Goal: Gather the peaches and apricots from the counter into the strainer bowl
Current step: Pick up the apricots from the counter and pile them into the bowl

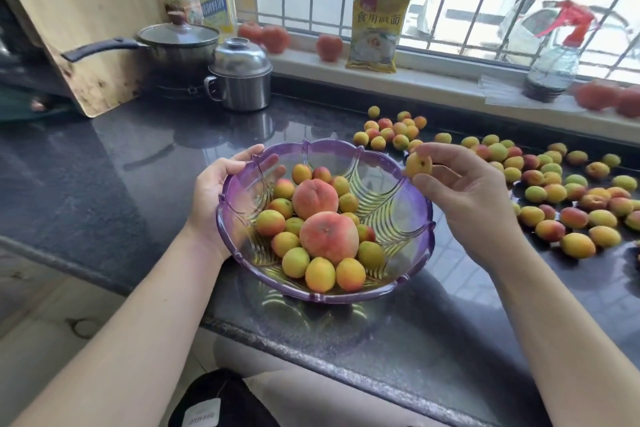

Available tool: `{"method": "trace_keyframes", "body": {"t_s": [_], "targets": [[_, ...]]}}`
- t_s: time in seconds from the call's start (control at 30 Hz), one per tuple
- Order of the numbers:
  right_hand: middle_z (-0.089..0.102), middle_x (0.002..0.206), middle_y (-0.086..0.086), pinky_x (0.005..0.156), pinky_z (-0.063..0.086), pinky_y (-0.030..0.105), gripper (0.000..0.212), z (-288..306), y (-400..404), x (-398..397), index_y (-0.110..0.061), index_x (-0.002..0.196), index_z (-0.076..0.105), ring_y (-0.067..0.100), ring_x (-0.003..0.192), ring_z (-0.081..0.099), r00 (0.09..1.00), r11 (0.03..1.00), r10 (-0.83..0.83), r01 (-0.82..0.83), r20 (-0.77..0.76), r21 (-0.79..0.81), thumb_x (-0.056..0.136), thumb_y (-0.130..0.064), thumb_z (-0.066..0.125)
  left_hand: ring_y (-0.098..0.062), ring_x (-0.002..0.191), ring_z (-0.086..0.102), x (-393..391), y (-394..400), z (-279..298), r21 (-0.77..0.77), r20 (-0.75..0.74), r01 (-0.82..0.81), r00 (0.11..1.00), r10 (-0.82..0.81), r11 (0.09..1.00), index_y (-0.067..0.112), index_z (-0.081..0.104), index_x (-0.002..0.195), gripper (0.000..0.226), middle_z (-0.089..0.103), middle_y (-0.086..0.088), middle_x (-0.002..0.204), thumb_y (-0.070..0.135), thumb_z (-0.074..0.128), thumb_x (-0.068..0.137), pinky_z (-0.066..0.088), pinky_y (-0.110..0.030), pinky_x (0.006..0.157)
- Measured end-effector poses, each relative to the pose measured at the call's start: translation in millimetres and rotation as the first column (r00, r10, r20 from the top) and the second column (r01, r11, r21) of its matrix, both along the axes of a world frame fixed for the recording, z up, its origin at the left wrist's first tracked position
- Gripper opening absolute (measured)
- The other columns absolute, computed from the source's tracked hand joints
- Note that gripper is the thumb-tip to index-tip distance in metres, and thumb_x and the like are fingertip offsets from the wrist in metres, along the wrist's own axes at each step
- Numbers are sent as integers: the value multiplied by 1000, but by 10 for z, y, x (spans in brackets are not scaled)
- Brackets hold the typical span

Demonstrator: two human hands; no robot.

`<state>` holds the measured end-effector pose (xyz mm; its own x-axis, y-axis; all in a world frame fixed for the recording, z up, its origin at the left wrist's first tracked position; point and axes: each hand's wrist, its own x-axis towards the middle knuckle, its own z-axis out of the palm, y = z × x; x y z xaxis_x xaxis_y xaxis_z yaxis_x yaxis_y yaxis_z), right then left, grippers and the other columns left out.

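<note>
Dark counter (pixel 138 156) runs under the barred window, apricots (pixel 554 191) scattered along its right side. My left hand (pixel 216 191) grips the bowl (pixel 412 253) rim so it won't slide. My right hand (pixel 460 198) pinches one apricot (pixel 418 165) at the far rim, ready to drop beside the two peaches (pixel 322 218).
</note>
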<state>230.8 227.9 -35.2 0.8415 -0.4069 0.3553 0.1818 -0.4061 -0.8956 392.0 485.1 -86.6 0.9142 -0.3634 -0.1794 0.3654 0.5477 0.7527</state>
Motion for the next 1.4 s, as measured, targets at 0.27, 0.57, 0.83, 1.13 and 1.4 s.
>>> {"method": "trace_keyframes", "body": {"t_s": [0.27,0.57,0.83,1.13,1.4], "targets": [[59,112,-11,70,46,14,36,267,95,262,-36,122,67,7,91,58,931,634,-48,-252,-362,-731,89,-24,75,-43,135,61,21,13,-11,-8,-3,7,1000,-7,1000,9,67,127,37,70,-19,135,22,42,103,46,-59,117],[50,128,-5,88,55,28,43,267,167,426,-34,133,63,16,110,54,910,369,-90,-347,-405,-862,95,-15,69,-44,135,60,29,-6,-13,-55,-18,2,1000,-3,998,5,67,127,37,70,-22,127,17,42,101,44,-56,119],[64,115,-6,79,59,32,34,261,290,440,-25,129,61,16,95,63,822,388,-161,-457,-547,-800,97,-21,65,-37,117,69,20,-2,7,-78,-10,28,1000,-29,997,6,68,126,36,74,-18,119,17,44,100,54,-49,107],[61,89,-1,63,49,28,6,201,419,530,-17,93,64,16,78,57,778,328,-314,-449,-544,-831,88,-12,63,-34,115,68,7,17,26,-63,-20,50,998,-51,997,7,67,127,35,74,-16,118,17,45,101,52,-51,111],[60,79,3,59,54,28,13,223,464,582,-9,92,70,18,70,61,736,381,-337,-464,-588,-800,88,-3,59,-39,125,67,41,25,11,-43,-22,35,999,-36,998,6,66,129,37,73,-18,123,17,44,101,47,-55,116]]}}
